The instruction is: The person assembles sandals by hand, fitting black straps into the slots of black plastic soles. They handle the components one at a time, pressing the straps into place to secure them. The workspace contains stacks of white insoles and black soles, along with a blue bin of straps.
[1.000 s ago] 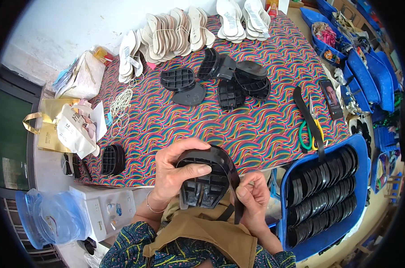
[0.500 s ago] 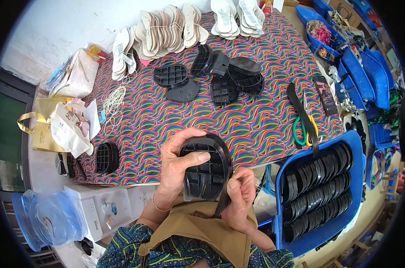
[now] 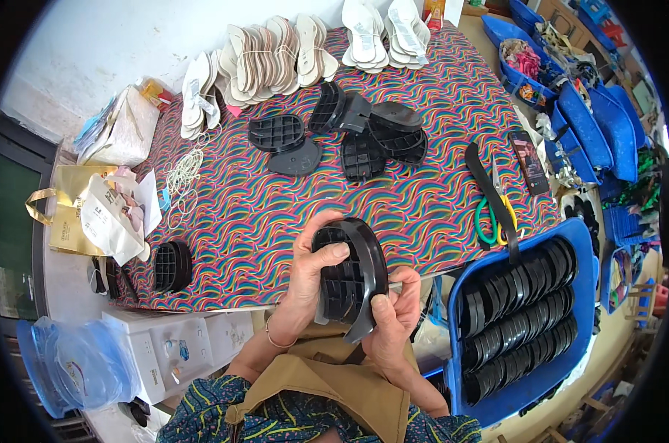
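My left hand (image 3: 310, 269) grips a black shoe heel piece (image 3: 336, 284) with a gridded hollow face, its thumb lying over the rim and the fingers behind. A glossy black strip (image 3: 373, 258) curves around the rim, and its lower tail (image 3: 358, 327) hangs past the edge. My right hand (image 3: 395, 316) pinches the strip against the heel's right side, thumb in front. Both hands are above my brown apron (image 3: 312, 391), at the table's near edge. Beyond them several loose black heel pieces (image 3: 294, 160) lie in a loose group on the table.
A blue bin (image 3: 456, 369) at the right holds rows of black heel pieces (image 3: 517, 295). Green and yellow scissors (image 3: 509, 221), a black strip (image 3: 485, 177) and a phone (image 3: 527, 162) lie nearby. Bundled insoles (image 3: 255, 63) line the back; a heel stack (image 3: 170, 267) stands left.
The heel has turned and tilted, showing more of its outer side. My right hand has shifted up against it, and the strip's tail now sits closer to the heel.
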A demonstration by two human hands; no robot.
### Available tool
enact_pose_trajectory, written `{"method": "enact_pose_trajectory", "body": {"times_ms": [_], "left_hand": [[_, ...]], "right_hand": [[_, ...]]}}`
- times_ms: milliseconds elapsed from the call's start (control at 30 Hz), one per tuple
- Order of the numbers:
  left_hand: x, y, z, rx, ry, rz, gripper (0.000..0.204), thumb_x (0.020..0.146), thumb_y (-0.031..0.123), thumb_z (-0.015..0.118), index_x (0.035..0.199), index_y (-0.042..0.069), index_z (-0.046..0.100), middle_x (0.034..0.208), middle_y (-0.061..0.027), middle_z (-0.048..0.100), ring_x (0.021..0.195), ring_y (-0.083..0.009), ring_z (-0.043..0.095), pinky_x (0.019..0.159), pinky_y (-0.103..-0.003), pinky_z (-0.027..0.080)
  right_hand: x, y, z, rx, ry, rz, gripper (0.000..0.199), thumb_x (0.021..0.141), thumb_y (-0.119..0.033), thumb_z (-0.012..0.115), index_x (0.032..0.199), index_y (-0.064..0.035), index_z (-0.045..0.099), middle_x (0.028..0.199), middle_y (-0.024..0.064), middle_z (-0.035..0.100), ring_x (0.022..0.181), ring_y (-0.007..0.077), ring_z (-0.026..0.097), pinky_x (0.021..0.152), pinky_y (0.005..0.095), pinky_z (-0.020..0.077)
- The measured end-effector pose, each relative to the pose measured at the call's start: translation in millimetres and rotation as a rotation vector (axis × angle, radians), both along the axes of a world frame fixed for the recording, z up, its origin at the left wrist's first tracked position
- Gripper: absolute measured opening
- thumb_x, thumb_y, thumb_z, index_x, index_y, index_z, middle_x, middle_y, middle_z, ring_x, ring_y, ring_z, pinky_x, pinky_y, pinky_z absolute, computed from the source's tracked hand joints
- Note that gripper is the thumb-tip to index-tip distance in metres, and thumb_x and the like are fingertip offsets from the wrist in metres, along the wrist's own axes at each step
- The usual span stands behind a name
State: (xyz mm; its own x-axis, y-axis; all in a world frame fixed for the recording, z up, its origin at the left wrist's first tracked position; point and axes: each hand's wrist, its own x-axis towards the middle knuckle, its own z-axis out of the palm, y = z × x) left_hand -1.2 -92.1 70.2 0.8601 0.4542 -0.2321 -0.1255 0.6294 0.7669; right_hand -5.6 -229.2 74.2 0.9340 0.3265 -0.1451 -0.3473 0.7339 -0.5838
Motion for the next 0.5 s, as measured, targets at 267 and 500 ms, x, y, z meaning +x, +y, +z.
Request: {"method": "enact_pose_trajectory", "body": {"times_ms": [267,500], "left_hand": [[8,-15,8,-0.001,0.043,0.024,0.051,0.076,0.004,0.076,0.125,0.005,0.060,0.103,-0.0061,0.070,0.089,-0.0156,0.068,0.081,-0.030,0.057],[12,-21,2,0.036,-0.013,-0.010,0.048,0.077,0.002,0.075,0.123,0.006,0.061,0.103,-0.0062,0.069,0.088,-0.0155,0.068,0.080,-0.030,0.057]], "right_hand": [[2,-10,-17,0.076,0.042,0.046,0.048,0.089,-0.002,0.071,0.124,-0.0045,0.039,0.098,0.0103,0.069,0.078,0.0099,0.066,0.066,0.0226,0.0531],[4,-22,-39,0.132,0.011,0.144,0.052,0.090,-0.007,0.071,0.132,-0.0040,0.041,0.101,0.0038,0.066,0.075,0.0089,0.063,0.059,0.0194,0.0480]]}}
